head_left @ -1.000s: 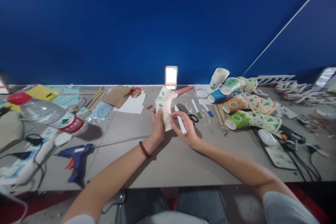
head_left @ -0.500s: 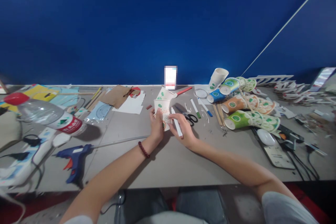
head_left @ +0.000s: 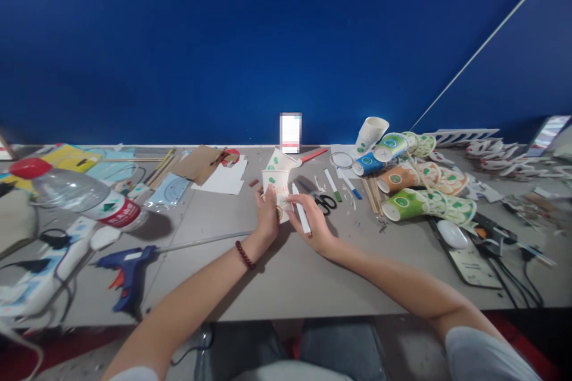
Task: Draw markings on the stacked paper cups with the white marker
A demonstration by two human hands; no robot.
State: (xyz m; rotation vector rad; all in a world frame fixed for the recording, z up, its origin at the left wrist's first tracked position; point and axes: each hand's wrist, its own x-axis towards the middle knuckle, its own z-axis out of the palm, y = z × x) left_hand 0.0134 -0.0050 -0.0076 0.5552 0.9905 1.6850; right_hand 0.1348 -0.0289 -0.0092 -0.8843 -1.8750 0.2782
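My left hand (head_left: 267, 214) is closed around a white paper cup (head_left: 276, 179) with green and orange marks drawn on its side. A second paper cup (head_left: 273, 161) with green leaf prints sits behind and against it. In my right hand (head_left: 315, 223) a white marker (head_left: 303, 218) lies between thumb and fingers, its red-brown end pointing down toward me. The fingertips of that hand also touch the cup's right side. Black-handled scissors (head_left: 328, 202) lie just right of my right hand. A small red-brown cap (head_left: 254, 182) rests left of the cup.
Coloured paper-cup pieces (head_left: 411, 205) and a stack of white cups (head_left: 372, 133) stand at the right. A blue glue gun (head_left: 129, 268), a water bottle (head_left: 84, 196) and a power strip (head_left: 49, 274) are at the left. A lit phone (head_left: 290, 132) stands against the blue wall.
Almost nothing differs. My right hand and the marker have shifted very slightly against the cup; the left hand keeps its place.
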